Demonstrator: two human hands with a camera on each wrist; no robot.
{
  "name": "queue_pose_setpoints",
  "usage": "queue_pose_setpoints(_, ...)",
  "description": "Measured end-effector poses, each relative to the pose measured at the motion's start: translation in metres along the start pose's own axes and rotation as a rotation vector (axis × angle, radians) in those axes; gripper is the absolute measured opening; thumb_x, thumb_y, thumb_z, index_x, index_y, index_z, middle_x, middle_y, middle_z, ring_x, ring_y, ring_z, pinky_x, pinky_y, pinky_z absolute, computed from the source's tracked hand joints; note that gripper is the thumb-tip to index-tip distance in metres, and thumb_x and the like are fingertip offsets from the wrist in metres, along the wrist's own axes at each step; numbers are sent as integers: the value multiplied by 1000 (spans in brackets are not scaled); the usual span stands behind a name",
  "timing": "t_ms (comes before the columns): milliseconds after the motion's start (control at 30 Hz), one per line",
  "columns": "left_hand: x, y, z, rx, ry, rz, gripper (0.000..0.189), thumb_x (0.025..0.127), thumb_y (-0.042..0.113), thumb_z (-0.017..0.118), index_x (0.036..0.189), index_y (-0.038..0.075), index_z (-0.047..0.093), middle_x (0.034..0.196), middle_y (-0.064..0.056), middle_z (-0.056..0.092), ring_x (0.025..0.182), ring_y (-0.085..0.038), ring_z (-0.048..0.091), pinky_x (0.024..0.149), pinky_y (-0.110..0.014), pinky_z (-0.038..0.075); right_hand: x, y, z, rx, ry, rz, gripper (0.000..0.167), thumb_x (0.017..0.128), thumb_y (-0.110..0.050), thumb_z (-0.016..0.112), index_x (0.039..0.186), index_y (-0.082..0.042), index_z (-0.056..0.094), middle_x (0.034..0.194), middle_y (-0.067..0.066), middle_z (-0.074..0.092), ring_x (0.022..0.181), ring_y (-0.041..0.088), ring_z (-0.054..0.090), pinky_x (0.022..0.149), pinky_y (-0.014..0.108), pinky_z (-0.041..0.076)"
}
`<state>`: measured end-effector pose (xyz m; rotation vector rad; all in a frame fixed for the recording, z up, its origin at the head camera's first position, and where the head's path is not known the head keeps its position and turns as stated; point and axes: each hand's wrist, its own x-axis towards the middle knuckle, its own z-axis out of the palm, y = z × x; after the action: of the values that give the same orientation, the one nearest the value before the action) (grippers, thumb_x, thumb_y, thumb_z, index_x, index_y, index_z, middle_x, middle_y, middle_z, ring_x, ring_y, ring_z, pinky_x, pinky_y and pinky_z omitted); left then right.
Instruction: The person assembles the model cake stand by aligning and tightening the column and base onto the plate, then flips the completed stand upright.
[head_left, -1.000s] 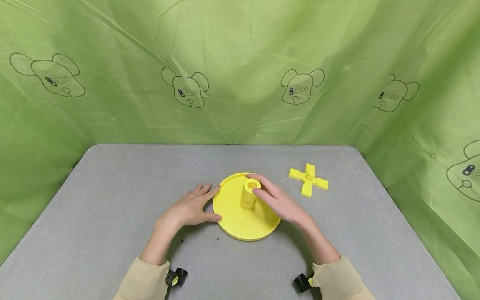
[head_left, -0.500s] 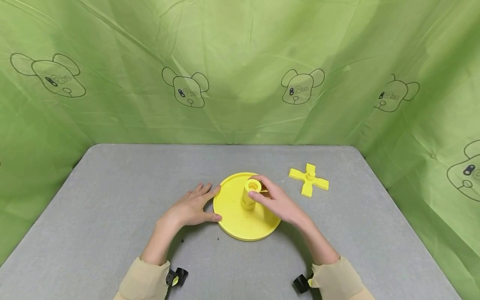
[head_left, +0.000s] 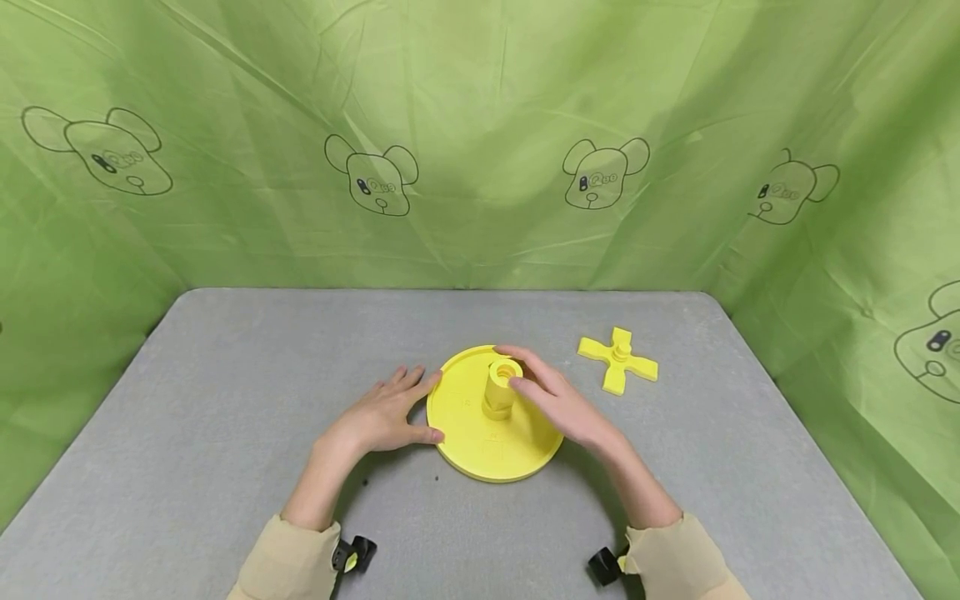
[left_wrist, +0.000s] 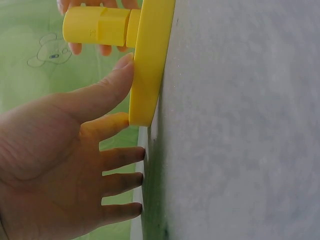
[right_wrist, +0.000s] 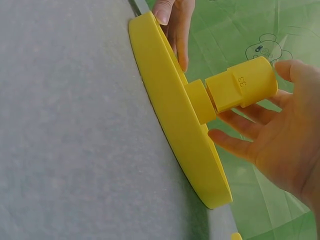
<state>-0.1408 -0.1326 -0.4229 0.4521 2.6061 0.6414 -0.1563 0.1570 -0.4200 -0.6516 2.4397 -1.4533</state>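
Note:
A round yellow base [head_left: 467, 433] with a raised rim lies flat on the table. From its middle rises a short collar [right_wrist: 199, 102], and a hollow yellow cylinder [head_left: 498, 390] with flat sides stands upright on it. My left hand [head_left: 386, 417] rests at the base's left edge, its thumb and index finger touching the rim and its other fingers spread on the table. Around the far and right sides of the cylinder is my right hand [head_left: 558, 404]. Its fingers are loosely extended behind the cylinder, and the thumb lies at its upper edge; whether it touches is unclear.
A yellow cross-shaped piece [head_left: 617, 360] with a ridged stud lies on the grey table [head_left: 262, 375], beyond and right of the base. Green curtains [head_left: 480, 208] with printed bear heads enclose the table's back and sides.
My right hand turned around the cylinder, its thumb swinging left, then came back rightward and its fingers loosened. The cylinder's flat side has turned a little. The left hand and base stay put.

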Motion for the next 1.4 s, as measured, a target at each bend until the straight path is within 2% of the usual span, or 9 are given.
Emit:
queue_pose_setpoints(267, 0, 0, 0, -6, 1, -2, 93, 91, 53, 73, 165, 20, 27, 172, -18, 21, 160, -44, 14, 129, -65, 18, 2, 2, 0, 51, 1, -27, 36, 106, -25, 59, 141, -18, 56, 142, 5, 62, 133, 23, 61, 115, 42, 49)
queue_pose_setpoints(533, 1, 0, 0, -1, 1, -16, 93, 91, 53, 74, 165, 22, 27, 172, -16, 21, 161, -43, 13, 129, -64, 17, 2, 3, 1, 24, 45, -3, 38, 100, -30, 68, 134, -18, 57, 129, 7, 66, 119, 29, 68, 109, 47, 53)
queue_pose_setpoints(633, 1, -1, 1, 2, 4, -13, 93, 91, 53, 74, 165, 21, 27, 172, -17, 22, 160, -44, 14, 129, -65, 18, 2, 3, 2, 14, 47, 0, 41, 100, -31, 69, 136, -18, 55, 131, 8, 66, 121, 31, 67, 110, 49, 53)
queue_pose_setpoints(733, 1, -2, 1, 2, 4, -12, 93, 91, 53, 74, 165, 21, 27, 172, -17, 22, 160, -44, 14, 129, -65, 18, 1, 3, 2, 16, 38, -7, 47, 101, -32, 67, 144, -22, 52, 139, 9, 63, 129, 33, 64, 114, 52, 49)
queue_pose_setpoints(833, 1, -2, 1, 1, 4, -10, 93, 91, 53, 74, 165, 21, 27, 172, -17, 21, 160, -44, 14, 129, -65, 17, 1, 3, 1, 13, 19, -22, 50, 104, -32, 61, 151, -26, 46, 152, 12, 54, 140, 31, 55, 120, 55, 43)
queue_pose_setpoints(967, 1, -2, 1, 0, 3, -9, 93, 91, 53, 73, 165, 21, 26, 172, -17, 21, 161, -43, 13, 129, -65, 17, 1, 2, 1, -17, -1, -21, 48, 109, -31, 51, 156, -25, 43, 162, 7, 46, 150, 26, 44, 124, 55, 35)
queue_pose_setpoints(1167, 1, -2, 1, 1, 1, -8, 93, 91, 52, 73, 165, 21, 26, 172, -17, 20, 161, -43, 13, 129, -64, 17, 0, 1, 1, -37, -7, 7, 41, 109, -32, 48, 151, -32, 48, 157, -5, 50, 151, 22, 43, 124, 54, 34)
queue_pose_setpoints(1267, 1, -2, 0, 1, -2, -9, 93, 92, 52, 73, 165, 21, 26, 173, -17, 20, 161, -43, 13, 129, -64, 17, 1, 2, 1, -37, -4, 3, 37, 109, -32, 49, 146, -31, 52, 153, -4, 54, 146, 21, 47, 122, 53, 38)
queue_pose_setpoints(1400, 1, -2, 0, 0, -5, -11, 93, 92, 53, 73, 165, 22, 25, 173, -16, 20, 161, -43, 12, 129, -64, 17, 2, 3, 1, -12, -5, -13, 34, 108, -29, 53, 142, -23, 54, 147, 2, 58, 139, 22, 54, 120, 50, 42)
